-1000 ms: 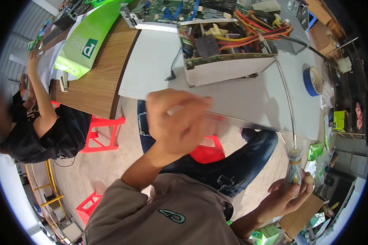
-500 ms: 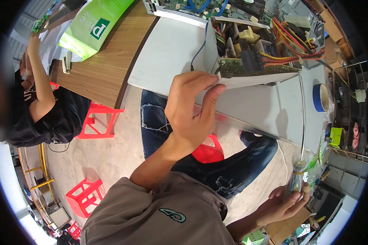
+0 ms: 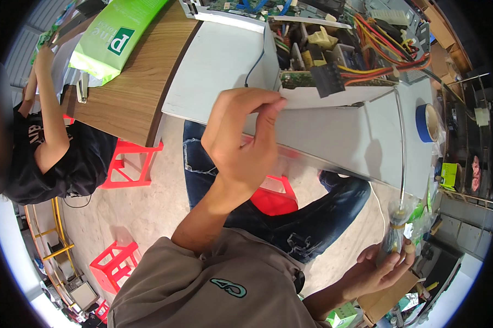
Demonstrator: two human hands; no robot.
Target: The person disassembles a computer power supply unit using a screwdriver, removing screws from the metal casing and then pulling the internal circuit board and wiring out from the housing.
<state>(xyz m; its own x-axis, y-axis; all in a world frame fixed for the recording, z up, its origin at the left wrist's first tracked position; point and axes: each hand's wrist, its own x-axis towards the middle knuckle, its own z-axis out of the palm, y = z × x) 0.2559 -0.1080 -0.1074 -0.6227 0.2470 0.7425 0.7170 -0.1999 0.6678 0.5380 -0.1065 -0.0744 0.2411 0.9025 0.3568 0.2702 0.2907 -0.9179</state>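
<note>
An opened power supply unit (image 3: 317, 52) lies on the light table, its parts and bundled wires exposed. A thin white sheet (image 3: 326, 98) shows along its near edge, below the green circuit board. My left hand (image 3: 244, 142) pinches the sheet's left corner between thumb and forefinger; the fingers partly hide that corner. Low on the right, my right hand (image 3: 375, 273) grips a long screwdriver (image 3: 401, 147) by its plastic-wrapped handle. Its thin shaft reaches up to the right end of the unit. A black connector (image 3: 327, 80) hangs over the board's front edge.
A blue tape roll (image 3: 426, 123) stands near the table's right edge. Behind the unit are circuit boards and a metal case (image 3: 224, 13). On the brown table at left lie a green bag (image 3: 112, 44) and a stapler (image 3: 82, 87), beside a seated person (image 3: 60, 147). Red stools (image 3: 115, 265) stand below.
The near edge of the power supply sits lower, and the white sheet is less tilted. My left hand has shifted slightly left with its corner. My right hand keeps its grip on the screwdriver.
</note>
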